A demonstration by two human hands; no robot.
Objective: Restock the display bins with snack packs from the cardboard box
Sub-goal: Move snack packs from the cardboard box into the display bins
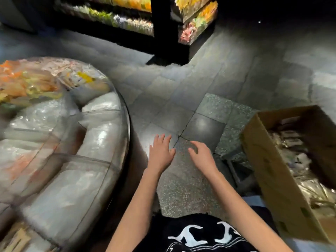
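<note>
A person's bare left hand [161, 151] and right hand [201, 157] hovered empty, each grip released, over the grey tiled floor [181, 88] at centre frame, between round clear-plastic display bins [72, 142] at left and the open brown cardboard box [269, 160] of silvery snack packs [309, 190] at right.

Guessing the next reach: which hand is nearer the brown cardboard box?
Right. The right hand is left of the brown cardboard box; the left hand is farther left, by the round display bin.

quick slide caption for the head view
Empty left hand and right hand hover between the display bins and the open cardboard box.
</note>
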